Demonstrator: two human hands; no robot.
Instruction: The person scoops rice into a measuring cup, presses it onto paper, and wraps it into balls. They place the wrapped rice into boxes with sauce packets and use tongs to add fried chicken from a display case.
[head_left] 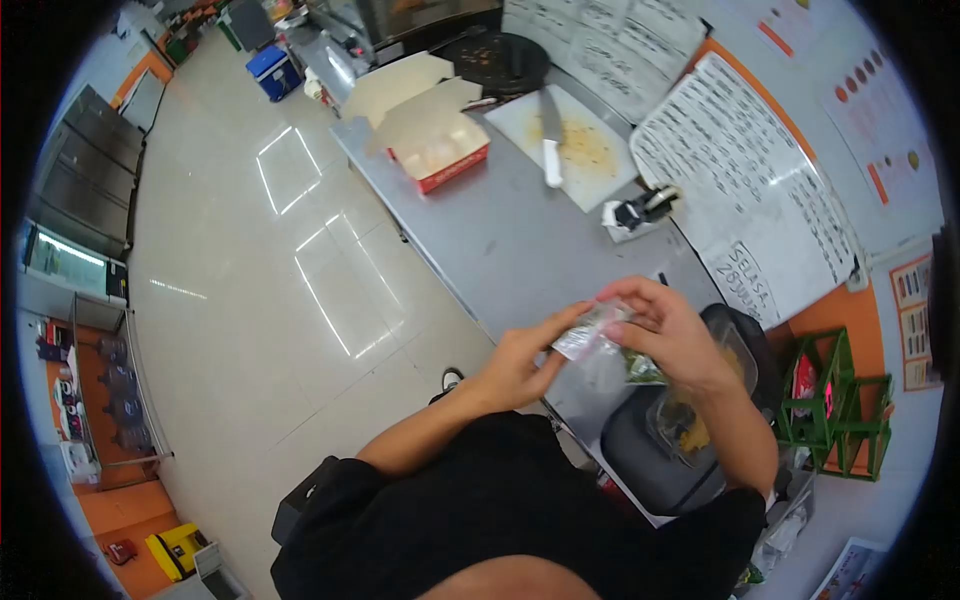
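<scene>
The small clear packet (590, 330) is held up between the 2 hands, above the near edge of the steel counter (520, 240). Its long axis runs from the left hand (520, 365) to the right hand (670, 335), slanting up slightly towards the right hand's fingertips. It lies fairly flat, with its broad face turned up to the camera. The contents are too small to make out.

Both hands are closed on the packet in a pinch. The left hand's thumb and forefinger nip the packet's nearer end, with the other fingers folded loosely beneath. The right hand's fingers curl over the far end and the thumb sits under it, so only the middle stretch of plastic shows between the 2 grips. Neither hand touches anything else.

Directly below the right hand, a clear tub (690, 420) with yellowish food and some green in it sits on a dark tray (640, 470). Beyond the grip, well apart from it along the counter, a white cutting board (590, 160) has a knife (550, 140) lying on it. Farther on are an open cardboard box (430, 130) and a round dark pan (495, 60). On the right hand's side, a whiteboard (740, 170) covered in writing leans on the wall.
</scene>
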